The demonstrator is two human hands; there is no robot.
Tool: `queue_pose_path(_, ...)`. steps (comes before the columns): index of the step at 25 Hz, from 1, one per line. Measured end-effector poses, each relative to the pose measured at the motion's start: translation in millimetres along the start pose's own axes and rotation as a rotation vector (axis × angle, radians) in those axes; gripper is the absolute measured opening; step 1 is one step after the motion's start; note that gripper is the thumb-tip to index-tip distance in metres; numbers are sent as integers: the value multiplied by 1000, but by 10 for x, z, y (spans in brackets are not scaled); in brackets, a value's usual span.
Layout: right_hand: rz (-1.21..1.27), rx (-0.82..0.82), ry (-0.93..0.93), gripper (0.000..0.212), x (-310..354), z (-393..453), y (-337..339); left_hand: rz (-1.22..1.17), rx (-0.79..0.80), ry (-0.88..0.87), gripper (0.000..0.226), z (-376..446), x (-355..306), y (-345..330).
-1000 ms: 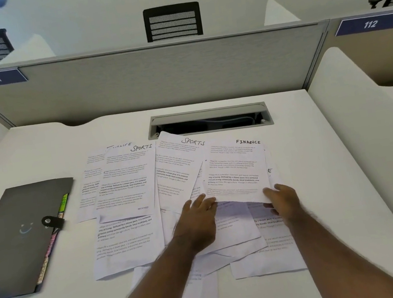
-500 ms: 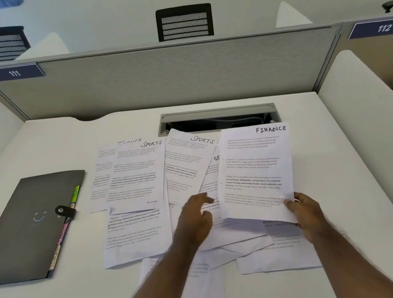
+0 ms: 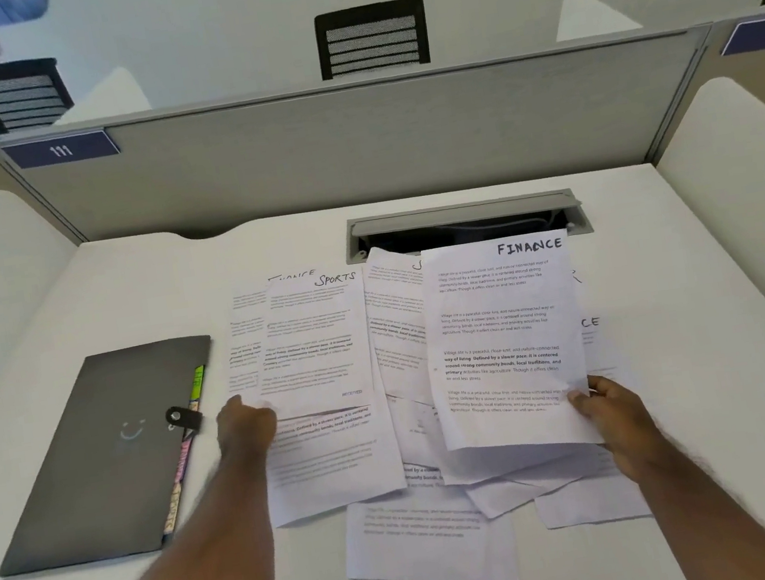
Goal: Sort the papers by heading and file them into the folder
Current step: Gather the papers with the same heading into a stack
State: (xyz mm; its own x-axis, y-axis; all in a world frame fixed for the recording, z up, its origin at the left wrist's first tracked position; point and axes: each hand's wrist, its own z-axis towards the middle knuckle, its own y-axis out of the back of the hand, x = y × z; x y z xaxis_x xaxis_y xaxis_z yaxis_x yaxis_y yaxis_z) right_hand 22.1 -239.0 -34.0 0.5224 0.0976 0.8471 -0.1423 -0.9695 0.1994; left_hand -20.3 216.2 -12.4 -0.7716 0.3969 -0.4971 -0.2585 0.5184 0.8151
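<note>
The right hand (image 3: 609, 410) pinches the bottom corner of a FINANCE sheet (image 3: 503, 346) and holds it up off the pile of papers (image 3: 392, 437). A moment ago this sheet lay low on the pile; now it is lifted and easy to read. The left hand (image 3: 244, 427) has slid away from the middle of the pile to the left side. It is now at the bottom corner of a SPORTS sheet (image 3: 314, 344), fingers curled, but it is too blurry to tell if it grips the paper. The grey folder (image 3: 97, 456) lies closed on the desk (image 3: 662, 248), just left of the papers. Sorting has only just begun, I think, and nothing is filed yet.
</note>
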Motion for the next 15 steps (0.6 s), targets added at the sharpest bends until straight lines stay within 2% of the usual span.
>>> queue_pose_path(3, -1, -13, -2, 12, -30, -77, -156, 106, 48, 58, 55, 260, 62, 1)
queue_pose_path(6, 4, -33, 1, 14, -41, -134, -261, 236, 42, 67, 54, 390, 10, -17)
queue_pose_path(11, 8, -105, 28, 19, -39, -237, -397, 318, 41, 105, 55, 587, -48, 57)
queue_pose_path(15, -9, -140, 30, 19, -66, -315, -490, 160, 83, 165, 52, 707, -55, 89)
